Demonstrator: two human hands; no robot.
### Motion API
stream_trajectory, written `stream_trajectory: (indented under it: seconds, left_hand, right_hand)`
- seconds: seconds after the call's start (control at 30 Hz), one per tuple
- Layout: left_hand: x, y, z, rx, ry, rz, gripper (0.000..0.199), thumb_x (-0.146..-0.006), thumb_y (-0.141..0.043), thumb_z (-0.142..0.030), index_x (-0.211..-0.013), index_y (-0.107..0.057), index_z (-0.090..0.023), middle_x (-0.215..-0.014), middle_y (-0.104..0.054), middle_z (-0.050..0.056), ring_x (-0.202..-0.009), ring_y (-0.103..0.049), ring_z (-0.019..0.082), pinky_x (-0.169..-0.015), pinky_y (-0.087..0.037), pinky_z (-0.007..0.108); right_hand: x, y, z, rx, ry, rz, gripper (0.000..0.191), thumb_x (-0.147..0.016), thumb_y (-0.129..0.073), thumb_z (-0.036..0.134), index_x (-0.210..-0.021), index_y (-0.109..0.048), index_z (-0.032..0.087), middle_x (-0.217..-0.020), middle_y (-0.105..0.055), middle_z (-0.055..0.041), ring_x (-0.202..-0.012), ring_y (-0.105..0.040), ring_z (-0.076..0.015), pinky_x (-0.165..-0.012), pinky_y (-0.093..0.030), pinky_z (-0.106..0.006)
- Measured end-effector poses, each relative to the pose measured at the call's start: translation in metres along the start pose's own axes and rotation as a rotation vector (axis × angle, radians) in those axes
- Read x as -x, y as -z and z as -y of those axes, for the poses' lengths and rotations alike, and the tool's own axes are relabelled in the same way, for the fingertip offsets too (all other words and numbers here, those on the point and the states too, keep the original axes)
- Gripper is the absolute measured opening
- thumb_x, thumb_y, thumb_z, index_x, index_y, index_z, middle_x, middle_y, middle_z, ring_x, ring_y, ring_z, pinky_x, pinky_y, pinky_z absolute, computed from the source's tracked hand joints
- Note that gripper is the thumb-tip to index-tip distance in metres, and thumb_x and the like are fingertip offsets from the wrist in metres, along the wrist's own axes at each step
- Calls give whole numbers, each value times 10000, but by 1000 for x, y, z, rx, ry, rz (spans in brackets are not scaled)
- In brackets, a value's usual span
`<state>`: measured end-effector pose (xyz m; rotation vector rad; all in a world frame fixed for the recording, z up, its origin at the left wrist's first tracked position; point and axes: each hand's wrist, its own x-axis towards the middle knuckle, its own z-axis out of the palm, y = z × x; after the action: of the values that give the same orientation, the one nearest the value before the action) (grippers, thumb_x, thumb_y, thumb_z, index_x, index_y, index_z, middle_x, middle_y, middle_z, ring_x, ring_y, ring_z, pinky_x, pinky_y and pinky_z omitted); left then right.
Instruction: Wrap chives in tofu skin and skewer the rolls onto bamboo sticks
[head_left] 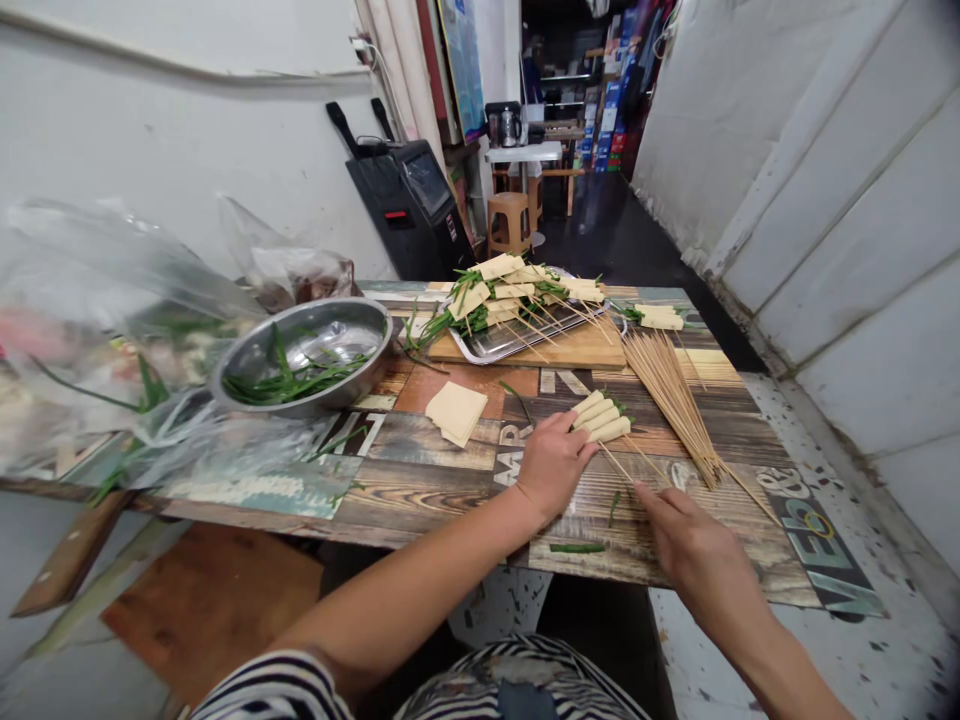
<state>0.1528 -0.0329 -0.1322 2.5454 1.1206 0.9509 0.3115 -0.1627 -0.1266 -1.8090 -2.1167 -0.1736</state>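
Note:
My left hand (551, 465) rests on a row of several pale tofu-skin rolls (602, 418) with green chive ends sticking out, its fingers closed along their near side. One bamboo skewer (649, 460) sticks out of the row to the right. Between the fingertips of my right hand (701, 555) is another skewer (618, 466), pointing at the rolls; whether its tip is inside them is hidden by my left fingers. Left of the hands lies a small stack of square tofu sheets (455, 412). A fan of loose bamboo skewers (679, 410) lies to the right.
Behind the rolls, a metal tray (487, 350) on a wooden board (585, 350) holds piled skewered rolls (501, 292). One more skewered set (658, 317) lies beside it. A steel bowl (225, 370) with chives (300, 382), plastic bags (120, 260) and a wooden-handled knife (71, 555) are left.

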Motion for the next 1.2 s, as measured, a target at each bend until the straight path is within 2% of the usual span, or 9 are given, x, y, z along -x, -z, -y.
stream_trajectory:
  seconds: [0.3, 0.47, 0.57, 0.67, 0.77, 0.87, 0.93, 1.03, 1.2]
  left_hand:
    - [0, 0, 0, -10, 4, 6, 149, -840, -638, -277, -788, -722, -166, -1047, -681, 100, -966, -623, 219, -894, -519, 373]
    - [-2, 5, -7, -28, 56, 56, 127, -781, -704, -285, -776, -726, -159, -1001, -671, 105, -946, -617, 238, -862, -531, 375]
    - [2, 13, -12, -22, 26, 75, 187, -743, -737, -310, -856, -725, -161, -1074, -647, 126, -979, -612, 268, -863, -539, 379]
    - [19, 35, -11, 23, -119, -39, 212, -788, -686, -286, -965, -693, -170, -1162, -618, 133, -1056, -592, 259, -932, -515, 389]
    - [50, 68, 4, 58, -275, -258, 211, -871, -562, -208, -1064, -640, -175, -1152, -638, 115, -1080, -587, 215, -1003, -468, 438]
    - [82, 94, 32, 18, -190, -398, 249, -872, -525, -117, -1092, -627, -173, -1130, -651, 120, -1069, -590, 211, -953, -498, 430]
    - [98, 102, 49, -20, -100, -432, 254, -874, -516, -100, -1090, -630, -169, -1112, -655, 123, -1056, -594, 212, -920, -517, 422]
    - [109, 98, 65, -51, -45, -415, 250, -881, -501, -102, -1078, -642, -163, -1121, -654, 126, -1066, -593, 217, -906, -533, 417]
    - [110, 89, 70, -31, -7, -381, 242, -880, -494, -110, -1042, -669, -153, -1135, -653, 126, -1084, -594, 220, -918, -543, 402]
  right_hand:
    - [-39, -4, 13, 99, -104, 161, 361, -881, -378, 82, -1111, -645, 163, -799, -620, -55, -656, -565, -142, -572, -410, -249]
    - [-30, 7, 7, 272, -104, -6, 212, -871, -468, 207, -764, -648, 179, -827, -597, -121, -850, -579, -278, -757, -462, -409]
    - [-22, 3, -11, 90, -96, -30, 297, -901, -414, 265, -651, -564, 210, -749, -574, -95, -684, -601, -238, -663, -497, -396]
    - [-14, 5, -20, -137, -81, -16, 335, -921, -351, 327, -652, -536, 254, -716, -580, -53, -626, -620, -221, -609, -521, -382]
    - [-3, 25, -17, -243, -71, -26, 282, -887, -405, 398, -666, -546, 290, -707, -606, -46, -662, -639, -241, -598, -537, -370]
    - [-1, 49, -13, -309, -62, -65, 210, -848, -472, 435, -727, -588, 308, -820, -654, -53, -764, -658, -238, -658, -546, -334]
    - [-17, 60, -18, -302, -113, -129, 228, -839, -480, 453, -745, -612, 292, -865, -669, -57, -800, -654, -230, -690, -533, -324]
    - [-74, 68, -35, -171, -217, -242, 327, -804, -470, 496, -719, -636, 228, -819, -679, -76, -741, -635, -227, -662, -494, -325]
    - [-207, 59, -51, 152, -428, -50, 390, -854, -381, 345, -842, -713, 141, -863, -708, -136, -808, -631, -237, -669, -422, -295]
